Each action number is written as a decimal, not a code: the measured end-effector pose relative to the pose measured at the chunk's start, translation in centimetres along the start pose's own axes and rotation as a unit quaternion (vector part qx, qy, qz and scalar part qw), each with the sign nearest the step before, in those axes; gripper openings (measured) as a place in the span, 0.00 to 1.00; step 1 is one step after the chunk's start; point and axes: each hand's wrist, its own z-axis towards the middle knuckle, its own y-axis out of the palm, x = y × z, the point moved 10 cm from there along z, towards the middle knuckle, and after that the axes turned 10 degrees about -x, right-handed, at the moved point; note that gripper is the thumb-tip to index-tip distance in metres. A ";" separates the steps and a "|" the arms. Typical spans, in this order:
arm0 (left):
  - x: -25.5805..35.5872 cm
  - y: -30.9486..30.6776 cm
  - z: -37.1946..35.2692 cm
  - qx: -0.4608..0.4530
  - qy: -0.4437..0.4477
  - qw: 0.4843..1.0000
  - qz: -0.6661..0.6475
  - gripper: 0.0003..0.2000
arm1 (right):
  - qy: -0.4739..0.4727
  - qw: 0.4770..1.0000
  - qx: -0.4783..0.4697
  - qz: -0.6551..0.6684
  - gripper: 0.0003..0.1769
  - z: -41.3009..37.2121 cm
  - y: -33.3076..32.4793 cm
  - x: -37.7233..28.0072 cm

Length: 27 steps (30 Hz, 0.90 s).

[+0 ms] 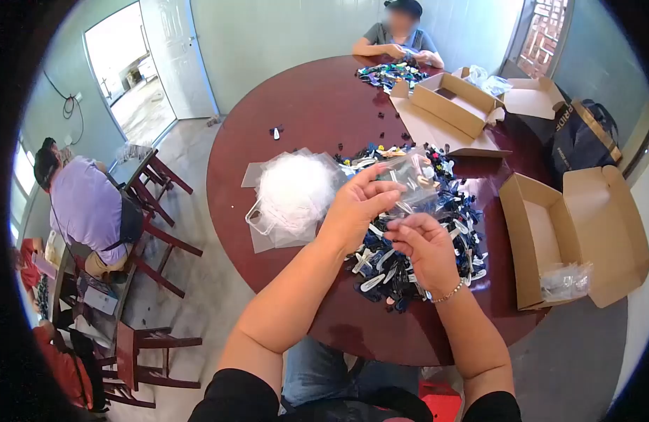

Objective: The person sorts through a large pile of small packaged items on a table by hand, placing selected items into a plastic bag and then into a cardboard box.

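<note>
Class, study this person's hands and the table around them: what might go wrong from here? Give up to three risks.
The small clear bag is held over the heap of clips, so a dropped piece might get lost among them.

The stacked clear bags lie loose near the left forearm; a sweep of that arm could scatter them.

The bag looks thin and slick, so it may slip from the fingers.

passage: tabletop (497, 281) between clip pile (391, 278) and open box (519, 243) | obstacle: bag stack (296, 190)

Dark red round table (268, 126) bearing clear bags (296, 190), piled hair clips (384, 274) and open cardboard boxes (542, 246).
</note>
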 end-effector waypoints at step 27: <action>1.3 2.2 -1.1 -0.040 -0.026 0.928 0.370 0.20 | -0.291 0.710 0.079 -0.636 0.22 -3.4 4.2 -11.6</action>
